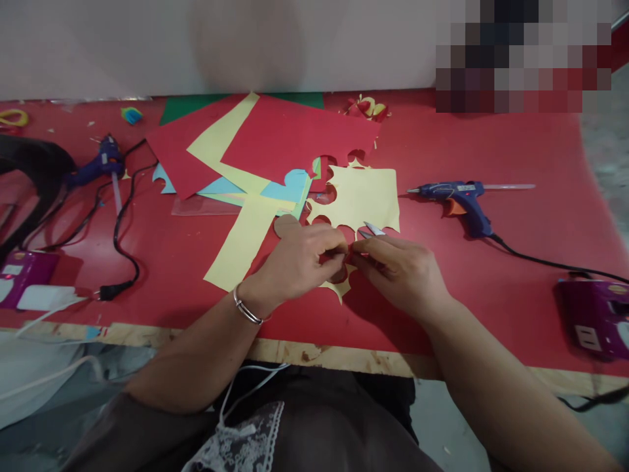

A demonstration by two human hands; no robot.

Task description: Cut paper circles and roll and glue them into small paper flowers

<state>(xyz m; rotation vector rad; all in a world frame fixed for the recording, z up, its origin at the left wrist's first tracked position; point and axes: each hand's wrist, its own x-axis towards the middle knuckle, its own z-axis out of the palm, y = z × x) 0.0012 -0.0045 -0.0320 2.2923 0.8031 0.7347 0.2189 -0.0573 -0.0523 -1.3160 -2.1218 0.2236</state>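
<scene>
My left hand (312, 259) and my right hand (405, 269) meet over the table, the fingers of both closed in a pinch. A small red paper piece (350, 253) shows between the fingertips, mostly hidden by them. Scissor blades (372, 229) stick out just beyond my right fingers; their handles are hidden, and I cannot tell if that hand also holds them. Pale yellow paper (368, 196) with rounded cut-outs lies beyond my hands. A grey-brown disc (285, 226) is beside my left knuckles. A yellow scrap (339, 288) lies under my hands.
Red sheets (299, 131), blue paper (289, 187) and a yellow strip (243, 242) overlap ahead. One blue glue gun (457, 196) lies right, another (105, 157) left, with cords. Purple boxes (590, 321) sit at both sides. Scraps (366, 108) lie near the white partition (344, 46).
</scene>
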